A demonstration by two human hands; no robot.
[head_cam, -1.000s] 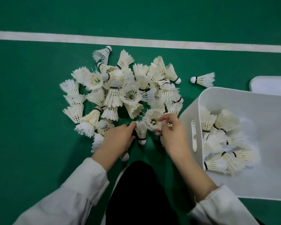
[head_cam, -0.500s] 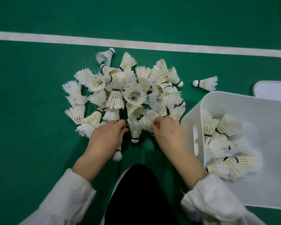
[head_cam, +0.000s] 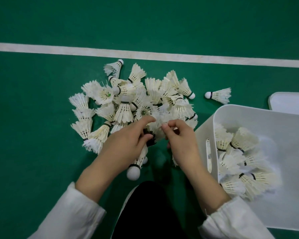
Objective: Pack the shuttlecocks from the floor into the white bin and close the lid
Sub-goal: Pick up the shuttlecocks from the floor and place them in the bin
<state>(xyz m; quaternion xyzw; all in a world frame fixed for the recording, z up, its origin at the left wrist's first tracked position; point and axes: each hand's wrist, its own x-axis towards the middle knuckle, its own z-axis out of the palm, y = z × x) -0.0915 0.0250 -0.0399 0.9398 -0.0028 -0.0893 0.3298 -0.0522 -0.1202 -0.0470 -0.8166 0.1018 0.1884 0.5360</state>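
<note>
White feather shuttlecocks [head_cam: 128,104] heaped on the green floor [head_cam: 33,152], being gathered at the heap's near edge
The left hand [head_cam: 126,144] curls round a few, one cork [head_cam: 133,173] poking out below; the right hand [head_cam: 181,140] pinches feathers. A lone shuttlecock [head_cam: 218,95] lies apart. The white bin [head_cam: 274,121], just right of the hands, holds a cluster of more; its lid [head_cam: 290,102] lies behind it

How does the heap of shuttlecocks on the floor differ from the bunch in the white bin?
The floor heap is larger; the bin bunch holds fewer. The floor heap sprawls over the green floor; the bin bunch clusters by the slotted wall of the white bin. The left hand and right hand hold shuttlecocks from the floor heap; neither touches the bin bunch. Both are white feathered shuttlecocks with dark bands.
</note>
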